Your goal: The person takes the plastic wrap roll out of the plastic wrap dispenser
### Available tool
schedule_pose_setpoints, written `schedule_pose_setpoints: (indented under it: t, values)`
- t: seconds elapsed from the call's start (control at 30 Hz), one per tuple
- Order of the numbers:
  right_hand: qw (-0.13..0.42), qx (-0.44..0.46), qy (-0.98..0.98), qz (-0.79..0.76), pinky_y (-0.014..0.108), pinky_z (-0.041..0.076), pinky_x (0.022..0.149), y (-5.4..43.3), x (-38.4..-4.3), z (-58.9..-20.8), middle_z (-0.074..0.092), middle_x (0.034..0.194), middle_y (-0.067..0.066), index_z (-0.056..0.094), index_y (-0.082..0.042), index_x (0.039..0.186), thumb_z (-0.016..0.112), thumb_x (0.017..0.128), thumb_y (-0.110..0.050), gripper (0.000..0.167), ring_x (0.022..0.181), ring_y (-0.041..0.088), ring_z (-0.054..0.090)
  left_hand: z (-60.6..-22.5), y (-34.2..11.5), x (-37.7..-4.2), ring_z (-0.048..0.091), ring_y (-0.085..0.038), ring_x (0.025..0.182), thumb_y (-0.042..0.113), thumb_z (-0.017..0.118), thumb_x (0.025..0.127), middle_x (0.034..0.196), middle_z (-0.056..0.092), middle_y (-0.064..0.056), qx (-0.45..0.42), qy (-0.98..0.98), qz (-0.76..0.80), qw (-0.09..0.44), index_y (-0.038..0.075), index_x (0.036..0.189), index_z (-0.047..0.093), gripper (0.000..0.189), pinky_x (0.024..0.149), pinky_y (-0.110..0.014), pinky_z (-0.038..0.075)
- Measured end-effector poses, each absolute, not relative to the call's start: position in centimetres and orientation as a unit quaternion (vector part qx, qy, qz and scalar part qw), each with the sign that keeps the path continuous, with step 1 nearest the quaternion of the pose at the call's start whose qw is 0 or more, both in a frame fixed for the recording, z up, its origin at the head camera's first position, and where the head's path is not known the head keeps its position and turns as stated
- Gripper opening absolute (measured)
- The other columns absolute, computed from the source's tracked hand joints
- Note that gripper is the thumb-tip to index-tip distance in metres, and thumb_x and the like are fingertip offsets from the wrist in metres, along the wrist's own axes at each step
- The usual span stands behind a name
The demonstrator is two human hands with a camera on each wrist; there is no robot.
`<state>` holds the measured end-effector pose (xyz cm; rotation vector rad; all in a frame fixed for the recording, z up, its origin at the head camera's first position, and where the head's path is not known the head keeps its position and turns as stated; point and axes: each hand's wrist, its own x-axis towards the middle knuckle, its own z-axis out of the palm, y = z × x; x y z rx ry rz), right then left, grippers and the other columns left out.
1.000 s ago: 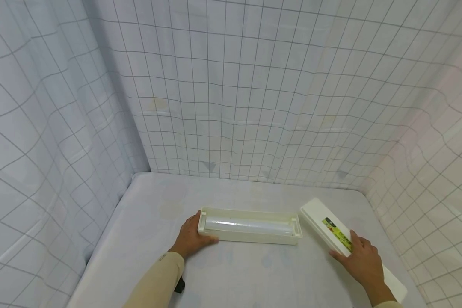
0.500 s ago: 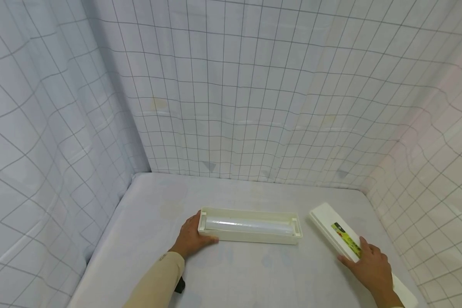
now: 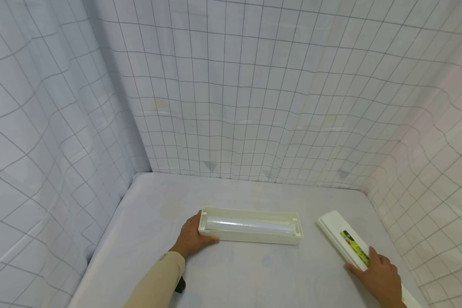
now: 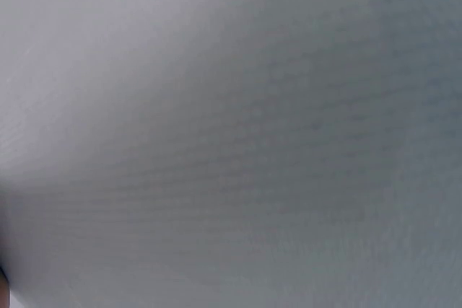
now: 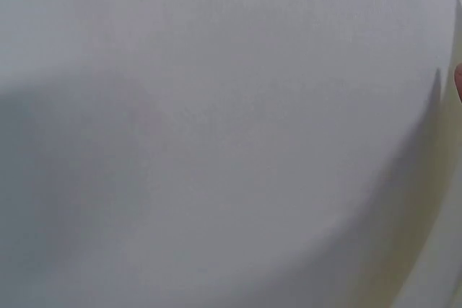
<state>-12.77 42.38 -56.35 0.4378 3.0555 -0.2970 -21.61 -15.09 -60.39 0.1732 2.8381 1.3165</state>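
Observation:
A long cream plastic box (image 3: 250, 237) lies on the table in the head view, with a roll of clear plastic wrap (image 3: 250, 226) inside it. My left hand (image 3: 191, 239) grips the box's left end, thumb along the front wall and fingers behind. To the right is the long white lid (image 3: 334, 222), set at a slant and bearing a yellow-green label (image 3: 356, 248). My right hand (image 3: 381, 276) holds this lid across its width and covers part of it. In the right wrist view only the lid's edge (image 5: 426, 229) and a fingertip show at the right.
A pale cloth covers the table (image 3: 254, 278). White grid-patterned curtains (image 3: 231, 107) hang behind and on both sides. A small black object (image 3: 180, 285) shows beside my left sleeve (image 3: 158, 278). The left wrist view is mostly blurred pale fabric.
My right hand has moved the lid to the right and toward me, away from the box. The left hand and the box have stayed in place.

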Motion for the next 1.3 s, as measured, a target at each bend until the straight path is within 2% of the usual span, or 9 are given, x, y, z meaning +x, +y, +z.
schedule_pose_setpoints:
  t: [0.47, 0.73, 1.0, 1.17, 1.3]
  values:
    - [0.023, 0.197, 0.976, -0.086, 0.070, 0.046, 0.084, 44.6, -11.6, -58.2, 0.043, 0.126, 0.051, 0.035, 0.014, 0.141, 0.070, 0.076, -0.079, 0.118, 0.106, 0.068, 0.051, -60.5, -15.0, -21.5, 0.044, -0.035, 0.143, 0.057, 0.092, 0.064, 0.146, 0.058, -0.007, 0.054, 0.909, 0.413, -0.007, 0.017, 0.158, 0.036, 0.116, 0.118, -0.060, 0.035]
    - [0.037, 0.230, 0.969, -0.085, 0.065, 0.046, 0.084, 45.4, -11.2, -58.8, 0.043, 0.126, 0.049, 0.035, 0.011, 0.140, 0.069, 0.073, -0.081, 0.119, 0.108, 0.065, 0.050, -60.6, -15.0, -21.6, 0.043, -0.035, 0.144, 0.057, 0.092, 0.064, 0.146, 0.057, -0.006, 0.051, 0.910, 0.412, -0.002, 0.018, 0.158, 0.036, 0.116, 0.118, -0.059, 0.035]
    - [0.032, 0.233, 0.967, -0.095, 0.060, 0.048, 0.072, 46.7, -11.0, -59.4, 0.050, 0.104, 0.043, 0.036, 0.009, 0.134, 0.066, 0.074, -0.085, 0.116, 0.090, 0.057, 0.054, -60.5, -15.0, -21.7, 0.043, -0.034, 0.144, 0.056, 0.093, 0.063, 0.146, 0.057, -0.005, 0.051, 0.909, 0.414, 0.002, 0.021, 0.157, 0.036, 0.115, 0.119, -0.058, 0.035]
    - [0.060, 0.253, 0.961, -0.097, 0.060, 0.050, 0.071, 47.1, -11.0, -59.5, 0.048, 0.107, 0.044, 0.033, 0.008, 0.137, 0.061, 0.072, -0.090, 0.120, 0.092, 0.059, 0.052, -60.5, -15.0, -21.7, 0.042, -0.034, 0.145, 0.056, 0.093, 0.064, 0.146, 0.057, -0.004, 0.051, 0.908, 0.417, 0.002, 0.019, 0.157, 0.036, 0.115, 0.120, -0.058, 0.033]
    - [0.070, 0.271, 0.955, -0.099, 0.058, 0.048, 0.070, 47.3, -11.1, -59.4, 0.050, 0.099, 0.038, 0.034, 0.007, 0.132, 0.060, 0.070, -0.091, 0.119, 0.090, 0.056, 0.052, -60.4, -14.9, -21.7, 0.043, -0.035, 0.144, 0.055, 0.093, 0.064, 0.146, 0.057, -0.004, 0.049, 0.907, 0.417, 0.000, 0.019, 0.157, 0.037, 0.114, 0.119, -0.059, 0.034]
